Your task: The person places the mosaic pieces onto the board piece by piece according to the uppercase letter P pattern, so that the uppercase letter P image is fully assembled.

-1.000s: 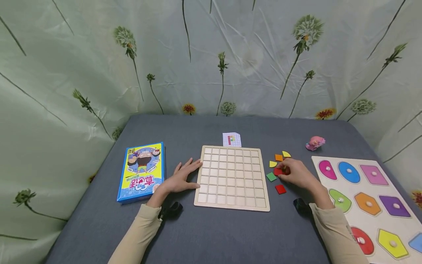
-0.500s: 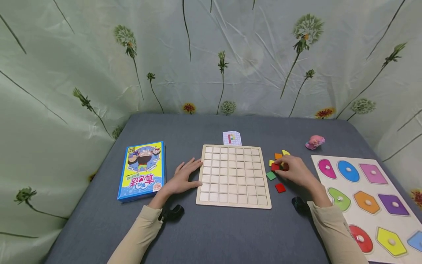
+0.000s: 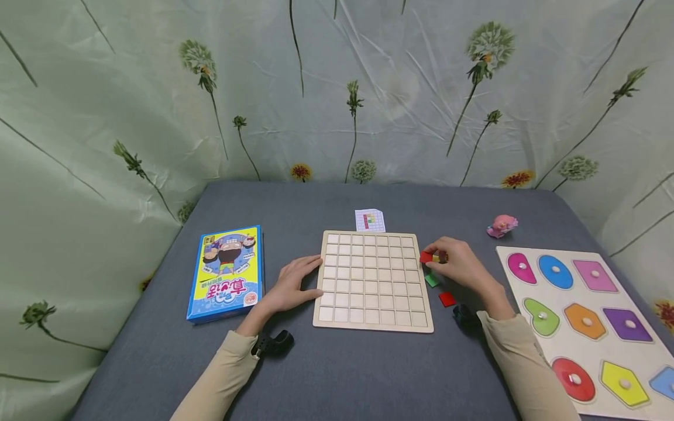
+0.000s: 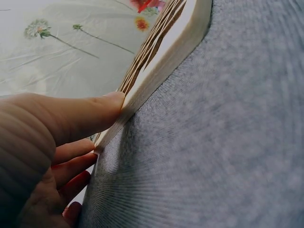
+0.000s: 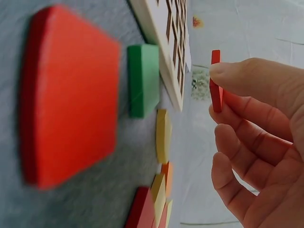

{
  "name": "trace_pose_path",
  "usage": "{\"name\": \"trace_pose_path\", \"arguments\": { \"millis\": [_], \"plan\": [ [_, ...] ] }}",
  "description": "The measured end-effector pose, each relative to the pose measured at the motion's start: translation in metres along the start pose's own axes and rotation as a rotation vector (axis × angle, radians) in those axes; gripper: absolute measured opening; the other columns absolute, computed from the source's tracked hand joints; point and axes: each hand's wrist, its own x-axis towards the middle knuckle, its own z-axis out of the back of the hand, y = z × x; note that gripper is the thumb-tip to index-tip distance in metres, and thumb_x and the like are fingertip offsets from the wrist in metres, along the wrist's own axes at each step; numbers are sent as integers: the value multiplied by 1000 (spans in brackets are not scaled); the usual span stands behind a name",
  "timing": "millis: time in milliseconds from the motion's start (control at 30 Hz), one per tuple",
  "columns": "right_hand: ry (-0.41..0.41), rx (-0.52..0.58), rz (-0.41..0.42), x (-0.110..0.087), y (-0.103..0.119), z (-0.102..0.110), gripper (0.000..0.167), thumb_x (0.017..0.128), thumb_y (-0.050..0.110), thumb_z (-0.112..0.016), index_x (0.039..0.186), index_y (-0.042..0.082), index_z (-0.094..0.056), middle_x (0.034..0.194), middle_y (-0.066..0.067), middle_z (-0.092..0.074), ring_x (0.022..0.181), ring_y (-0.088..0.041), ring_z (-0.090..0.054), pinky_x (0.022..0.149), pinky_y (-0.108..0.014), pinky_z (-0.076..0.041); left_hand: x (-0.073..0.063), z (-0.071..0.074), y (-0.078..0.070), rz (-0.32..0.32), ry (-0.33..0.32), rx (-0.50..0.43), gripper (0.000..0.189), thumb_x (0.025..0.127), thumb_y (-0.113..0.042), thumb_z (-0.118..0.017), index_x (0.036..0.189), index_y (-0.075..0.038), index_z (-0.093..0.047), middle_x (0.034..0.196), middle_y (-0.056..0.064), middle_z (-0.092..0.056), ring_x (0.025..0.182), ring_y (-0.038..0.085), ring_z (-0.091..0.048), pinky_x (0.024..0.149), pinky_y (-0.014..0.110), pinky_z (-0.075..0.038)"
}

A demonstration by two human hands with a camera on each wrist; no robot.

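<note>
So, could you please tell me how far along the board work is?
Done: the grid board is laid out, with no coloured piece on it yet. In hand: a red piece, pinched by the right hand. Remaining, probably: placing it, perhaps then the loose green piece.

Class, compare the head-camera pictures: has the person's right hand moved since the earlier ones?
Yes. The right hand, pinching a red tile, has moved left, closer to the right edge of the wooden grid board.
</note>
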Motion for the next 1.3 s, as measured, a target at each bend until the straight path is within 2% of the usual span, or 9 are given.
{"name": "trace_pose_path", "arguments": {
  "millis": [167,400,700,967,1300],
  "plan": [
    [-12,12,30,8,7,0,17,77,8,-73,93,2,-69,83,-9,-64,72,-19,-54,63,-25,-43,1,-1,-1,0,-13,-11,68,82,-25,-70,140,-5,-42,147,15,-40,134,36,-33,102,60,-23],
    [-6,-5,37,20,15,-4,18,76,9,-74,92,2,-69,85,-9,-63,72,-18,-52,63,-27,-40,1,-1,-1,19,-76,-18,68,77,-24,-74,137,-4,-47,143,15,-46,132,35,-36,101,59,-26],
    [7,12,48,33,25,-10,20,76,9,-74,94,3,-69,87,-10,-64,73,-21,-54,62,-26,-40,1,-1,0,6,-80,-5,67,78,-24,-75,136,-4,-49,142,15,-48,130,35,-39,100,60,-27],
    [63,35,20,47,37,-16,27,77,18,-76,98,3,-71,91,-11,-66,76,-21,-53,63,-26,-40,2,-1,0,20,-76,-22,67,77,-24,-75,136,-5,-49,143,14,-47,132,35,-36,102,60,-25],
    [140,60,28,63,47,-30,21,81,16,-72,99,6,-72,93,-10,-65,77,-18,-55,65,-27,-43,3,-2,1,10,-82,-27,68,77,-24,-75,136,-4,-49,143,14,-47,133,35,-36,102,59,-25]
  ]
}}
